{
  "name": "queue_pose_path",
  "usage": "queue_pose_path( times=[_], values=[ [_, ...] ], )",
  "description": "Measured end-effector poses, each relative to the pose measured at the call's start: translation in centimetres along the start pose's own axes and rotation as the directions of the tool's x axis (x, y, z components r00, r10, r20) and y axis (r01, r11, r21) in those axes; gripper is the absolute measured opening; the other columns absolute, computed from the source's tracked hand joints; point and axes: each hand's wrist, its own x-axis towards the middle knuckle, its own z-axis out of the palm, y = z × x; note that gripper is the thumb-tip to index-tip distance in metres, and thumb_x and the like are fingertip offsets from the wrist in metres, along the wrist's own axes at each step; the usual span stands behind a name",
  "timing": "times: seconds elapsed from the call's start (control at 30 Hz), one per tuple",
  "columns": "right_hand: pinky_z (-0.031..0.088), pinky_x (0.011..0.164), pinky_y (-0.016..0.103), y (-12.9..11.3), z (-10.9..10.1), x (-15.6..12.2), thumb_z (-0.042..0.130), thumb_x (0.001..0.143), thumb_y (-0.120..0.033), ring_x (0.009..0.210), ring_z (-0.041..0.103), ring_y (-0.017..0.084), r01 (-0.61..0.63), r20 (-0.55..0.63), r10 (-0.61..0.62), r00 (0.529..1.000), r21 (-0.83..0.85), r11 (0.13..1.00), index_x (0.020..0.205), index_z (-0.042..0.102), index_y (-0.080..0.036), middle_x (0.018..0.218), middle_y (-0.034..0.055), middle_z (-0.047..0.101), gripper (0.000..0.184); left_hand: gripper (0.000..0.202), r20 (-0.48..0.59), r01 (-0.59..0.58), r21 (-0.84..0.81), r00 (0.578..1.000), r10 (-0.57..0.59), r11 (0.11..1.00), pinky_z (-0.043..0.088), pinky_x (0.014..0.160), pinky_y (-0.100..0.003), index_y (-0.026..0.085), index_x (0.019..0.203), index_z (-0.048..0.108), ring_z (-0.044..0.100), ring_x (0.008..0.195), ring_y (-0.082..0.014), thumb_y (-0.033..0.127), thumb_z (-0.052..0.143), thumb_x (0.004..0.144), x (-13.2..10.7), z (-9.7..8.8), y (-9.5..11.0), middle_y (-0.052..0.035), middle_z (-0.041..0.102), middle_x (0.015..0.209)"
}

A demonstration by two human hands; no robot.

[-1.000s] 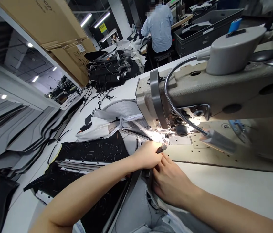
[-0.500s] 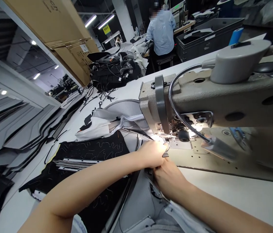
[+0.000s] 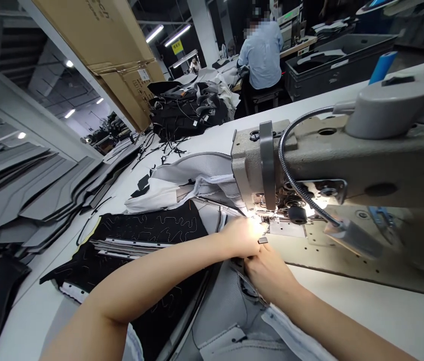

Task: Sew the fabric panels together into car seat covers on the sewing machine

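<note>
At the needle area of a beige sewing machine [image 3: 332,165], my left hand [image 3: 244,236] is closed on the edge of a grey fabric cover [image 3: 219,296], its fingertips under the bright lamp light. Just below it and touching it, my right hand [image 3: 270,273] grips the same cover, fingers curled and partly hidden. A small dark tab [image 3: 263,240] shows between the two hands. The cover drapes towards me, with a white strip [image 3: 290,331] along its near edge. More grey mesh fabric [image 3: 204,168] lies behind the machine head.
Black fabric with wavy stitching [image 3: 151,225] lies left of my hands. Stacked grey panels [image 3: 46,195] fill the far left. A dark fabric pile [image 3: 189,110] and a cardboard box [image 3: 121,55] stand behind. A seated co-worker [image 3: 260,55] is beside a grey bin [image 3: 332,70].
The whole view has shifted, so the scene sits farther right. Both hands keep almost the same place at the needle, holding the cover.
</note>
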Motion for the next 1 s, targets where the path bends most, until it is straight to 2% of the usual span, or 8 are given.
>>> queue_pose_path(
  times=[0.17,0.27,0.33,0.4,0.53,0.7,0.87,1.0],
  values=[
    [0.044,0.082,0.045,-0.7,1.1,-1.5,0.061,0.071,-0.019,0.086,0.06,0.029,0.034,-0.083,-0.042,0.996,-0.088,0.996,0.085,0.069,-0.016,0.082,0.0123,0.068,0.016,0.032,0.014,0.061,-0.025,0.998,-0.061,0.998,0.051,0.068,-0.033,0.018,0.1,0.06,0.063,0.083,-0.0259,0.015,0.05,0.07,-0.6,0.0,0.4,-0.0094,0.065,0.096],
    [0.041,0.092,0.044,-0.7,1.3,-3.3,0.055,0.077,-0.016,0.1,0.058,0.029,0.127,-0.26,-0.161,0.952,-0.14,0.982,0.092,0.067,-0.014,0.102,0.0147,0.066,0.019,0.035,-0.012,0.126,-0.093,0.992,-0.128,0.988,0.05,0.069,-0.032,0.02,0.105,0.06,0.063,0.085,-0.0252,0.016,0.05,0.071,-1.1,0.2,0.6,-0.0084,0.066,0.1],
    [0.041,0.095,0.039,-0.4,0.6,-4.2,0.05,0.082,-0.011,0.106,0.057,0.024,0.179,-0.337,-0.197,0.921,-0.083,0.98,0.093,0.065,-0.016,0.107,0.011,0.065,0.019,0.038,-0.059,0.158,-0.171,0.984,-0.17,0.973,0.049,0.071,-0.03,0.023,0.109,0.06,0.063,0.087,-0.0241,0.017,0.051,0.072,-1.4,0.6,0.6,-0.0066,0.066,0.101],
    [0.043,0.093,0.034,0.0,-0.7,-4.6,0.046,0.086,-0.009,0.104,0.058,0.019,0.195,-0.332,-0.166,0.929,0.055,0.979,0.092,0.063,-0.018,0.104,0.0065,0.066,0.021,0.037,-0.106,0.175,-0.263,0.972,-0.209,0.949,0.048,0.072,-0.029,0.024,0.108,0.061,0.062,0.089,-0.0229,0.018,0.05,0.073,-1.6,1.2,0.5,-0.0051,0.066,0.1],
    [0.048,0.07,0.026,0.2,-2.9,-4.5,0.04,0.09,-0.011,0.079,0.062,0.014,0.126,-0.288,-0.041,0.957,0.284,0.95,0.088,0.062,-0.019,0.087,0.0032,0.067,0.023,0.019,-0.193,0.172,-0.414,0.943,-0.271,0.894,0.045,0.072,-0.028,0.019,0.088,0.062,0.06,0.086,-0.0213,0.025,0.047,0.078,-1.9,2.5,0.2,-0.0051,0.066,0.095],
    [0.045,0.061,0.024,-0.3,-3.2,-4.7,0.039,0.091,-0.016,0.069,0.06,0.014,0.02,-0.224,0.062,0.973,0.346,0.938,0.091,0.06,-0.019,0.08,0.0033,0.065,0.022,0.014,-0.247,0.131,-0.502,0.926,-0.287,0.855,0.042,0.067,-0.028,0.019,0.082,0.059,0.059,0.081,-0.0214,0.027,0.047,0.078,-1.9,3.4,0.0,-0.0052,0.066,0.088],
    [0.047,0.062,0.023,-0.2,-2.9,-5.2,0.036,0.092,-0.016,0.073,0.061,0.015,0.087,-0.217,-0.034,0.976,0.236,0.968,0.092,0.06,-0.019,0.082,0.0051,0.065,0.024,0.014,-0.275,0.114,-0.546,0.912,-0.306,0.83,0.04,0.066,-0.027,0.018,0.078,0.06,0.059,0.078,-0.0201,0.021,0.047,0.078,-2.3,4.0,-0.5,-0.005,0.065,0.082],
    [0.051,0.068,0.03,0.5,-1.4,-5.7,0.036,0.093,-0.023,0.082,0.061,0.021,0.232,-0.192,-0.19,0.963,0.226,0.946,0.11,0.058,-0.019,0.093,0.0095,0.064,0.028,0.019,-0.345,0.064,-0.591,0.881,-0.324,0.804,0.04,0.067,-0.026,0.016,0.075,0.062,0.058,0.076,-0.0177,0.017,0.044,0.082,-3.5,3.6,-1.4,-0.0043,0.065,0.08]
  ],
)
